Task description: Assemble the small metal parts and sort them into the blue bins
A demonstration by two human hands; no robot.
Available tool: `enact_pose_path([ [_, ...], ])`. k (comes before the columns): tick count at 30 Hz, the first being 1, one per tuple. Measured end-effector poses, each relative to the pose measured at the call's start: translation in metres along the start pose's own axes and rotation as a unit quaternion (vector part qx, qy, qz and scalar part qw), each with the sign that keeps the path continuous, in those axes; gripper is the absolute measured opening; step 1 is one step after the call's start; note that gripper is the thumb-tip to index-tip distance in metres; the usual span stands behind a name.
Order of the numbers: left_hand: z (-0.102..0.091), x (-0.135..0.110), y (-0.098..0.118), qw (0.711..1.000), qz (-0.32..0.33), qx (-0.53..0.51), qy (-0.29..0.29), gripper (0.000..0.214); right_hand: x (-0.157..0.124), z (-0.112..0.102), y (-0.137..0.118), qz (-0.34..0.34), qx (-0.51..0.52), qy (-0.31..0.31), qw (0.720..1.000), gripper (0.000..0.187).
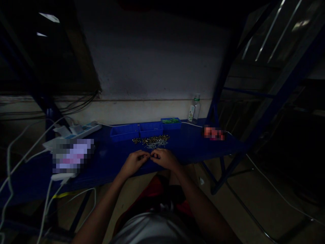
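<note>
My left hand [135, 161] and my right hand [164, 157] meet fingertip to fingertip over the front of the blue table. Both are closed in a pinch; whatever lies between the fingers is too small and dark to make out. Just beyond them is a pile of thin silvery pins or nails [158, 143]. Behind that spreads a heap of small brass-coloured pieces [152, 139], whose exact kind I cannot tell. Two joined blue bins [124, 133] stand behind the heap, and a smaller blue box [172, 125] holds green slender items.
A clear bottle with a green cap [194, 110] stands at the back right. A blurred-out reddish object [213, 133] lies on the right. At left are a white power strip [85, 130], loose white cables [48, 193] and a blurred-out pale object [73, 156]. Blue frame posts flank the table.
</note>
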State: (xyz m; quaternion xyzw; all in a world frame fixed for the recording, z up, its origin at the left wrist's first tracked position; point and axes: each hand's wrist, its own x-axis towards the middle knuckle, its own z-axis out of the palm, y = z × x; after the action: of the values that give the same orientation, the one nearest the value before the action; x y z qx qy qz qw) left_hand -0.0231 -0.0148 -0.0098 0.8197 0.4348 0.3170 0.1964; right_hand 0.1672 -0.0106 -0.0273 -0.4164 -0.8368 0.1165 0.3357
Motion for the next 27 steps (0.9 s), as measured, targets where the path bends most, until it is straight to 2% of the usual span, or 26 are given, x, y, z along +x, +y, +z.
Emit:
enact_pose_path([
  [8, 0.0006, -0.0006, -0.0025, 1.0, 0.004, 0.005, -0.012, 0.031, 0.0004, 0.0014, 0.0008, -0.014, -0.009, -0.002, 1.0, 0.014],
  [13, 0.0019, -0.0006, -0.0041, 1.0, -0.012, 0.0, 0.013, 0.031, -0.0006, -0.0008, -0.0026, 0.0, 0.013, 0.001, 1.0, 0.016],
  [22, 0.0028, 0.0005, -0.0004, 0.997, -0.004, 0.081, -0.017, 0.031, -0.0004, -0.0055, -0.0073, 0.018, 0.04, 0.011, 0.999, 0.018],
  [27, 0.0028, 0.0006, 0.0001, 0.997, -0.003, 0.083, -0.011, 0.031, -0.0008, -0.0031, -0.006, 0.017, 0.048, 0.014, 0.999, 0.018],
])
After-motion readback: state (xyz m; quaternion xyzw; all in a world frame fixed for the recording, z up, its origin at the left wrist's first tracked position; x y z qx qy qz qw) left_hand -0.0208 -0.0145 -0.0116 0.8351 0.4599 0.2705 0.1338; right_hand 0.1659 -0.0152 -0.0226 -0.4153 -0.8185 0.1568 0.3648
